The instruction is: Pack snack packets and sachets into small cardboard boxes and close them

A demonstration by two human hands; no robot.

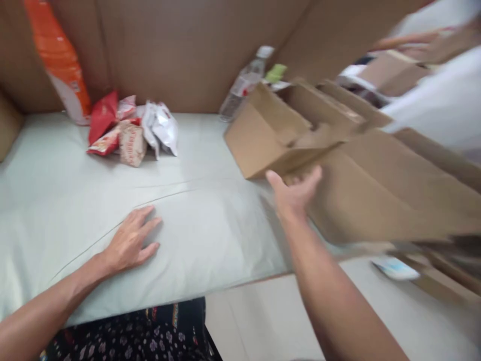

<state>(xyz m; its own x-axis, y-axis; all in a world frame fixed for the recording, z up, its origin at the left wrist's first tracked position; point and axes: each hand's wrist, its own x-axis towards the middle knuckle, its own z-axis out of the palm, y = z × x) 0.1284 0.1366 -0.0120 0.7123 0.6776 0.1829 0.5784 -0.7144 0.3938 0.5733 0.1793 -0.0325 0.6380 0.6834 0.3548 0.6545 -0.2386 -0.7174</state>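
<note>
My left hand [132, 239] rests on the pale green cloth [210, 230] that covers the table, fingers apart and holding nothing. On the right, my right hand [295, 190] reaches toward the cardboard boxes, thumb and fingers spread. It is beside a small open cardboard box [259, 135] and a larger cardboard box [368, 195]; whether its fingers touch either one I cannot tell. Part of that hand is blurred against the cardboard. Both boxes have raised flaps, and what lies inside them is hidden.
An orange bottle [60, 55] stands at the back left beside several small snack packets [131, 130]. A clear plastic bottle [246, 85] and a green cap-like item [276, 73] are behind the small box. Brown panels [180, 50] wall the back. Another person's arm [413, 40] shows top right, blurred.
</note>
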